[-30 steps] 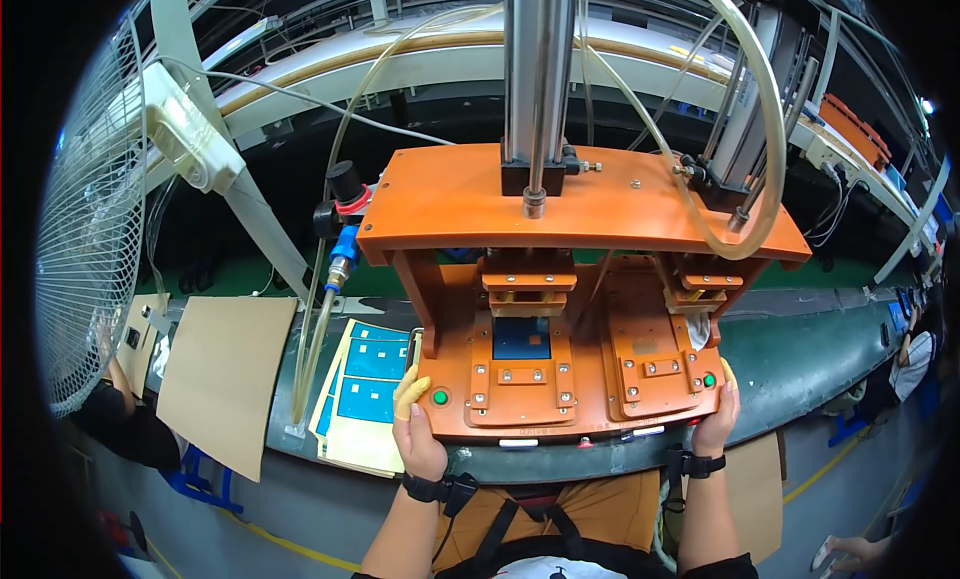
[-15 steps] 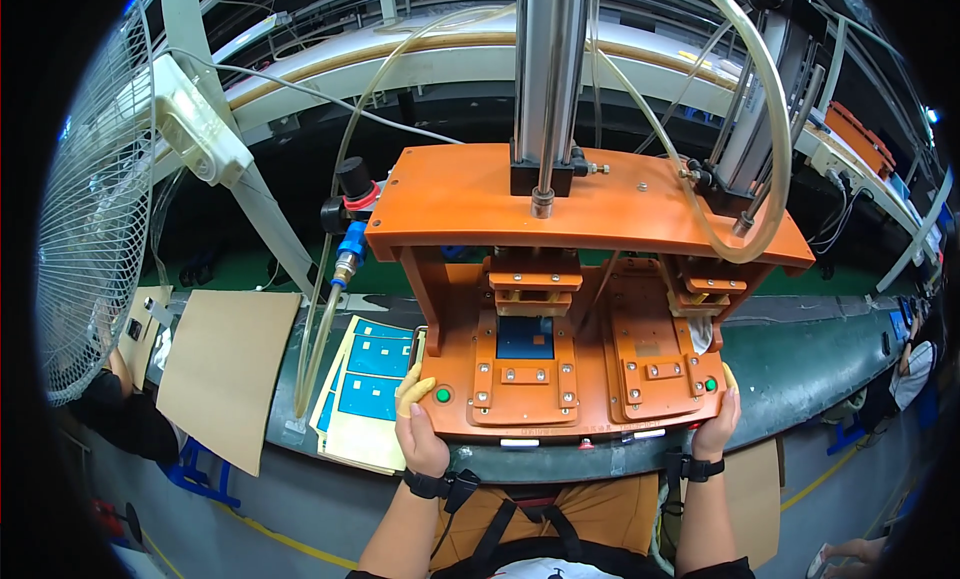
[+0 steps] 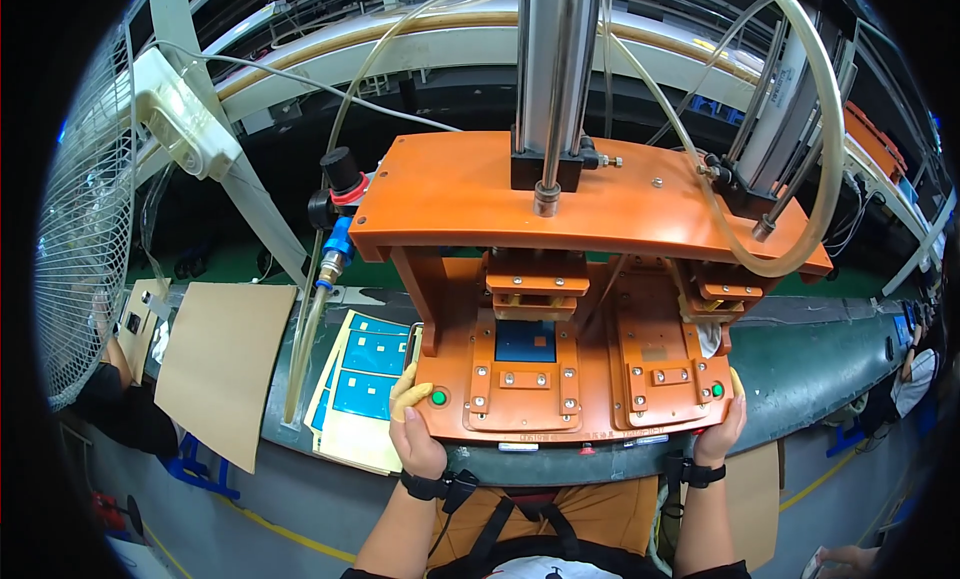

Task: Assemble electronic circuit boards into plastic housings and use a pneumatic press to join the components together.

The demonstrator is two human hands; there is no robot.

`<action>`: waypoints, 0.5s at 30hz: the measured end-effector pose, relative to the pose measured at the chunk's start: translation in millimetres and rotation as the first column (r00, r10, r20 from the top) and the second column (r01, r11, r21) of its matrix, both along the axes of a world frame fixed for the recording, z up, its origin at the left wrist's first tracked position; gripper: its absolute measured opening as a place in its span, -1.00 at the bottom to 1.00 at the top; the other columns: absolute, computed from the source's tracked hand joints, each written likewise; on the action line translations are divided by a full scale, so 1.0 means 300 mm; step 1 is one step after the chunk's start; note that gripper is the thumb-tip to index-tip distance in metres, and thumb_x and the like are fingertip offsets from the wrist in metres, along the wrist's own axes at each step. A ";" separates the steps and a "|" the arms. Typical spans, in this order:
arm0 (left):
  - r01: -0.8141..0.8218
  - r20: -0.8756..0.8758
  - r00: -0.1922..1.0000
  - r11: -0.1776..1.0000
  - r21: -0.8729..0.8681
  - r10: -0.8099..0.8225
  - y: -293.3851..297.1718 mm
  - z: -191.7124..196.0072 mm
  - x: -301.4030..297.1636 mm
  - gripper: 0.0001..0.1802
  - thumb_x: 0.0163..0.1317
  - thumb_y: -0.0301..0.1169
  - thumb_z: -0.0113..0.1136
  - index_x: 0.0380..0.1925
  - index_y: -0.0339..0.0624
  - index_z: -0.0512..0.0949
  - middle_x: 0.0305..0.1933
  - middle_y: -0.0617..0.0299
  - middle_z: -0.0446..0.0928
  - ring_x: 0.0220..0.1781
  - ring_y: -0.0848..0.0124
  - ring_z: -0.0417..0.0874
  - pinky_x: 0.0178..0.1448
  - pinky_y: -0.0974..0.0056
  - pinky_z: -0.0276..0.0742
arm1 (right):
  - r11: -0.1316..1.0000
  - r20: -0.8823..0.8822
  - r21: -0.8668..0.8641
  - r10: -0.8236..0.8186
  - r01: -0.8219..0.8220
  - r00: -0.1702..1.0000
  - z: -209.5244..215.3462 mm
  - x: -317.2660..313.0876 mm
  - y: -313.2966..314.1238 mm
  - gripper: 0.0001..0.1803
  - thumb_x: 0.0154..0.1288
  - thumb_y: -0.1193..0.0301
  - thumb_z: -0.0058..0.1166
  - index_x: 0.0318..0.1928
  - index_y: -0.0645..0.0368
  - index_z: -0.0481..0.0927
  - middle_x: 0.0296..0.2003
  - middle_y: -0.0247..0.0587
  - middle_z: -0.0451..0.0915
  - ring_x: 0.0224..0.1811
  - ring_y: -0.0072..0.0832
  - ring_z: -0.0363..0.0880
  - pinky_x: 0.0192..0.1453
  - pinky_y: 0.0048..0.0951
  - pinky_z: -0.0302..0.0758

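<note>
Surrounding desk: a dark green desk (image 3: pixel 800 364) with a curved edge carried a tan cardboard sheet (image 3: pixel 225 364) at its left, and a pale yellow stack of sheets with blue panels (image 3: pixel 372 354) lay just beside the orange two-station press (image 3: pixel 450 184). A white wire-cage fan (image 3: pixel 85 229) stood farther left, and a person in black (image 3: pixel 125 414) sat near it.
In the way: a looping translucent hose (image 3: pixel 833 129) crossed in front of the silver right-hand cylinder (image 3: pixel 790 99); an orange upper block (image 3: pixel 538 279) overhung the left station.
Since the earlier frames: the view had shifted slightly, setting the right-hand cylinder farther right; the left hand (image 3: pixel 418 434) and right hand (image 3: pixel 720 434) had stayed at the press base.
Hand state: both were half curled against opposite side edges, each near a round green button; how firmly they gripped, I could not tell.
Blue sheet: the flat blue rectangular sheet (image 3: pixel 522 344) lay in the left station, below the raised block.
Surfaces: smooth orange plates bore bright screw heads; yellow finger covers (image 3: pixel 413 395) looked matte and wrinkled.
</note>
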State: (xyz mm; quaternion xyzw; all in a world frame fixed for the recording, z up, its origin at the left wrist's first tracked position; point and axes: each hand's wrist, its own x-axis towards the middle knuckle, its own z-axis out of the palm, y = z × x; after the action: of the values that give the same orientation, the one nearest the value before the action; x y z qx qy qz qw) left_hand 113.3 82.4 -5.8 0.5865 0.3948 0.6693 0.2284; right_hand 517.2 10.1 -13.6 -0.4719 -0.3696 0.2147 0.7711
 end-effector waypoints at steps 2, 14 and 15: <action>-0.002 -0.009 1.000 1.000 0.019 0.002 0.002 -0.007 -0.002 -0.56 0.49 -0.32 -0.39 -0.07 -0.37 0.49 0.29 -0.16 0.37 0.30 0.11 0.41 0.40 0.12 0.28 | 1.000 0.000 0.001 0.000 0.000 1.000 -0.003 0.001 0.000 -0.45 0.54 0.25 -0.47 0.26 0.45 0.32 0.15 0.07 0.48 0.18 -0.27 0.49 0.29 -0.28 0.39; -0.030 -0.085 0.996 0.995 0.091 0.038 0.012 -0.029 -0.007 -0.57 0.49 -0.27 -0.36 -0.06 -0.32 0.49 0.26 -0.19 0.38 0.28 0.07 0.43 0.38 0.08 0.30 | 0.999 0.020 -0.012 -0.030 0.031 0.999 -0.010 0.006 -0.003 -0.42 0.52 0.22 -0.46 0.27 0.46 0.31 0.15 0.09 0.47 0.20 -0.24 0.48 0.31 -0.26 0.38; -0.032 -0.088 0.995 0.995 0.095 0.041 0.013 -0.030 -0.008 -0.57 0.49 -0.27 -0.35 -0.06 -0.32 0.49 0.26 -0.18 0.38 0.28 0.07 0.43 0.38 0.08 0.30 | 0.999 0.025 -0.014 -0.029 0.029 0.999 -0.010 0.006 -0.002 -0.42 0.52 0.22 -0.46 0.27 0.46 0.31 0.15 0.09 0.47 0.20 -0.24 0.48 0.31 -0.26 0.38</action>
State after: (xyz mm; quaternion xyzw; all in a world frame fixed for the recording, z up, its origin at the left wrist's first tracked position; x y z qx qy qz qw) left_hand 110.9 86.2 -15.0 0.6186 0.3834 0.6642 0.1706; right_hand 519.0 9.3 -16.6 -0.4853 -0.3707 0.2001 0.7662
